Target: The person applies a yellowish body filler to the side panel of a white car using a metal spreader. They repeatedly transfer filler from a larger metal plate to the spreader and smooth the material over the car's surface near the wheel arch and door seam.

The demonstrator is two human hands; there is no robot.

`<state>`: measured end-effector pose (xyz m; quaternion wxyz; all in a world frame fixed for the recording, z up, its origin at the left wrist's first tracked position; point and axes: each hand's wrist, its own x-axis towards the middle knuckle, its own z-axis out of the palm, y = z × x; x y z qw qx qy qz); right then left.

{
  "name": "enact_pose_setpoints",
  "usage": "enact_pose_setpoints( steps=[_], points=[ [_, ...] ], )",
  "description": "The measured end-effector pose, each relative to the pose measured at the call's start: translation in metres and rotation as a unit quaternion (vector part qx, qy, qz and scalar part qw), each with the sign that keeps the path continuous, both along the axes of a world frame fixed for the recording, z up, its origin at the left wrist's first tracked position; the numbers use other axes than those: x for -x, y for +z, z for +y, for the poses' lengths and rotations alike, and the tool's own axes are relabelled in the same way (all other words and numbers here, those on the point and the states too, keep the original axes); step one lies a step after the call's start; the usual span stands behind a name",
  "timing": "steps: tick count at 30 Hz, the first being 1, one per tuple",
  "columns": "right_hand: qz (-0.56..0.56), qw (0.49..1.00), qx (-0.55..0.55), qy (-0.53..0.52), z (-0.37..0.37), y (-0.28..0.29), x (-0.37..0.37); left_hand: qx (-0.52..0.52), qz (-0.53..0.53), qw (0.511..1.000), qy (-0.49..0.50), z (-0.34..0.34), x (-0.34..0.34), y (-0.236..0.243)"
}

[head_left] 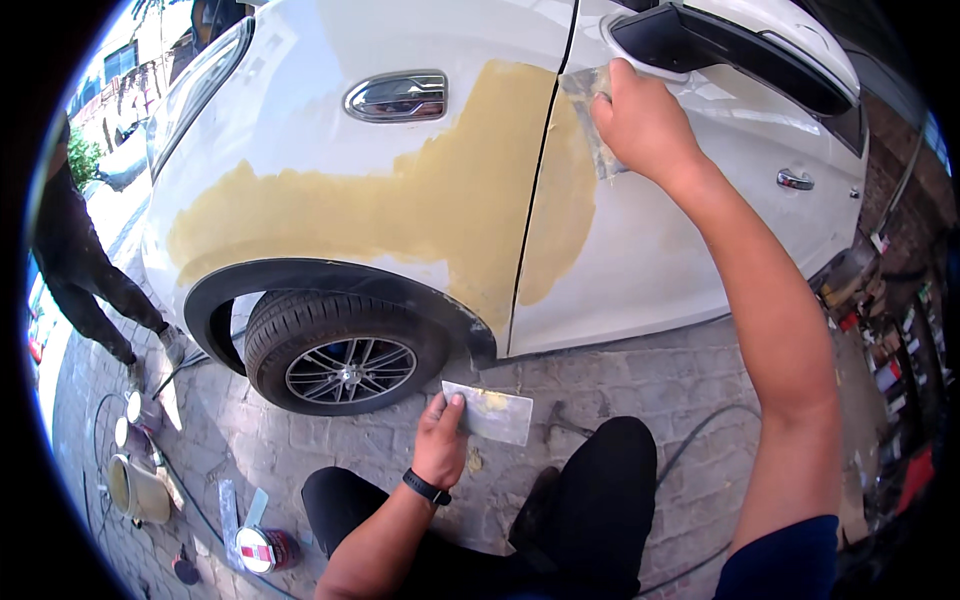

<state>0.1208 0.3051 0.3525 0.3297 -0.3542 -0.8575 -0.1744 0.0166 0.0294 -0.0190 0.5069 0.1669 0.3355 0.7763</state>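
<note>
My right hand (645, 120) is raised at the white car's front door (650, 270), below the black side mirror (735, 55). Its fingers close on a thin grey putty spreader (585, 98), which lies against the door at the edge of the yellow body filler (400, 215). That filler covers a broad patch of the front fender and runs across the door gap. Low in front of the wheel, my left hand (440, 440) grips a flat pale rectangular putty board (490, 412) by its left end, thumb on top. Yellow filler is smeared on the board.
The front wheel (345, 365) stands under the dark arch trim. At lower left are a can (265, 550), a bucket (140, 490) and smaller tins on the paving (560, 530). A person in dark clothes (80, 250) stands at far left. A hose (700, 425) crosses the ground.
</note>
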Motion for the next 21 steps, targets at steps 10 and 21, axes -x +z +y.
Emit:
enact_pose_setpoints(
  steps=[10,21],
  points=[
    [0.011,1.000,0.008,-0.006,-0.002,0.007,0.001,-0.009,-0.004,1.000,0.001,-0.004,0.002,0.004],
    [-0.003,0.999,0.030,-0.012,-0.002,0.007,0.006,-0.007,0.004,1.000,0.001,-0.002,0.001,0.001]
  ],
)
